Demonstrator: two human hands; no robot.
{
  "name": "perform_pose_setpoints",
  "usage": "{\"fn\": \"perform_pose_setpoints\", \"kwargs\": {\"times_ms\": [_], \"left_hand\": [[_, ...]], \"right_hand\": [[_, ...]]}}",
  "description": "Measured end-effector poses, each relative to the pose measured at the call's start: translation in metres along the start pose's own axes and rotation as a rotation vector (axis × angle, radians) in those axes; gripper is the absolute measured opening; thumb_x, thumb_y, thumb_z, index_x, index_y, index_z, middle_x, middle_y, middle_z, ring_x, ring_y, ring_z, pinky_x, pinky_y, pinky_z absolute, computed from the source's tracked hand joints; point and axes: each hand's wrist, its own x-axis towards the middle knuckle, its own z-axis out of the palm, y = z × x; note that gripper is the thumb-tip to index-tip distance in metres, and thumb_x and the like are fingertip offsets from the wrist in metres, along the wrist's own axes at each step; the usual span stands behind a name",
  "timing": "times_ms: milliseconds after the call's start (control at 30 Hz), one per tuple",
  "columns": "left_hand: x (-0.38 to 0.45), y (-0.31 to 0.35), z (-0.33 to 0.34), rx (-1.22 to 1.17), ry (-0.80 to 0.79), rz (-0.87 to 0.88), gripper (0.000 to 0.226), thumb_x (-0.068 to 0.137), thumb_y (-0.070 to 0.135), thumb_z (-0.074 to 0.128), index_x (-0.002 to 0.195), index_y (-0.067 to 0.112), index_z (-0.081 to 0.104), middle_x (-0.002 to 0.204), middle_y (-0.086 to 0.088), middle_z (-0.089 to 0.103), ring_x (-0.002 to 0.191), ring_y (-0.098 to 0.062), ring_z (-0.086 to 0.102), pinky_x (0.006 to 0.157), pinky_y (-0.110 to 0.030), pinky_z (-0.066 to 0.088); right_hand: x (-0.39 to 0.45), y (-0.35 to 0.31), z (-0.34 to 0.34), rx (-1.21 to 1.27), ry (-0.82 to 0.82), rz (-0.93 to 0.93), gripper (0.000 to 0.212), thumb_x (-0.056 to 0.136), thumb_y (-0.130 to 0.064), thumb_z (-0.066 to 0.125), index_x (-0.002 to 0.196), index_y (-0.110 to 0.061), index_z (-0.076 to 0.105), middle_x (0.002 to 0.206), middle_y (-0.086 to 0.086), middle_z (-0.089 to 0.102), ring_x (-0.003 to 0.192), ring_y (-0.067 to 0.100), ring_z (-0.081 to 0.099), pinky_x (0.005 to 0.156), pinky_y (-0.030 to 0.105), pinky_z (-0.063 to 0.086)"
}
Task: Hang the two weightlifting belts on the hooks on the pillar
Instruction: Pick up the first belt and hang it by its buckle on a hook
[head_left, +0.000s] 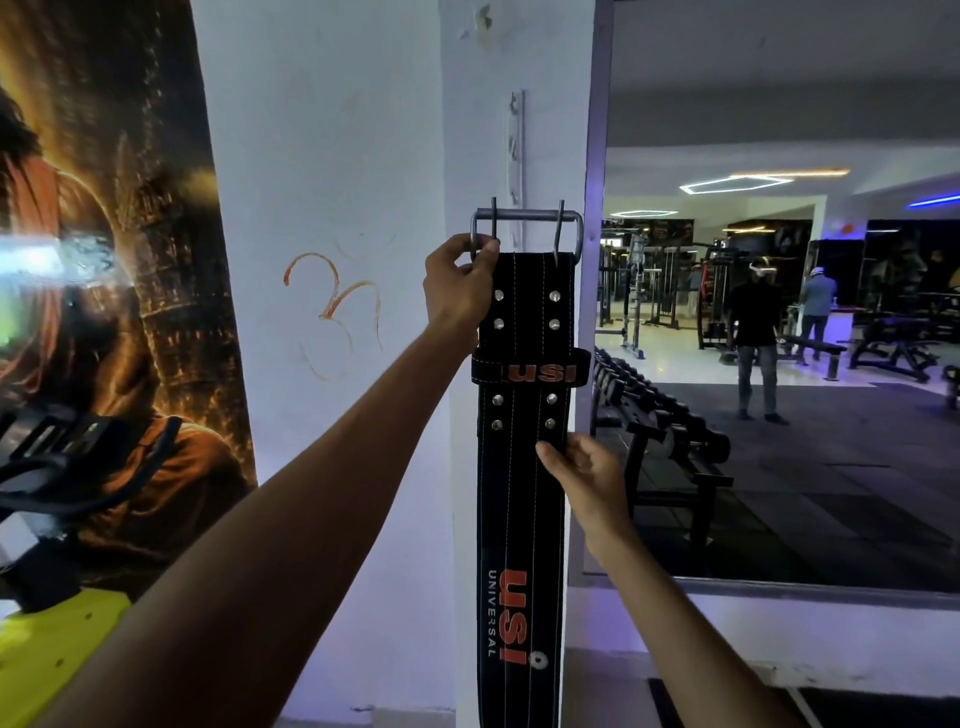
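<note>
Holding stiff, heavy black leather belt (522, 467): left hand (457, 283) fingers clamped at steel buckle (525, 228), right hand (584, 480) pinching edge.

Both forearms are bare, with no sleeves, watch or rings showing. The left hand (457, 286) and right hand (584, 480) are gloveless, flanking the belt (522, 467).
</note>
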Motion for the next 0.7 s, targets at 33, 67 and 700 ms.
{"fn": "perform_pose_setpoints", "kwargs": {"times_ms": [33,67,700], "left_hand": [[0.001,0.000,0.001,0.000,0.000,0.003,0.011,0.095,0.026,0.066,0.101,0.017,0.070,0.078,-0.006,0.070,0.068,-0.022,0.068,0.071,-0.039,0.061],[0.001,0.000,0.001,-0.001,0.001,0.006,0.011,0.095,0.026,0.066,0.100,0.017,0.070,0.077,-0.006,0.070,0.069,-0.022,0.068,0.072,-0.039,0.061],[-0.011,-0.019,-0.004,-0.023,-0.017,-0.029,0.022,0.097,0.019,0.065,0.118,0.015,0.062,0.075,-0.007,0.067,0.068,-0.020,0.064,0.066,-0.034,0.056]], "right_hand": [[-0.008,0.012,-0.001,-0.017,0.000,0.032,0.045,0.074,-0.047,0.082,0.089,-0.006,0.068,0.082,0.005,0.072,0.075,0.015,0.064,0.070,0.025,0.050],[-0.019,0.025,-0.002,-0.038,-0.006,0.073,0.055,0.071,-0.053,0.080,0.084,-0.002,0.064,0.074,0.006,0.066,0.068,0.015,0.058,0.064,0.025,0.046],[0.066,-0.105,0.001,0.071,0.075,-0.059,0.035,0.092,-0.024,0.069,0.125,-0.016,0.061,0.091,-0.017,0.070,0.083,-0.008,0.067,0.079,0.014,0.055]]}}
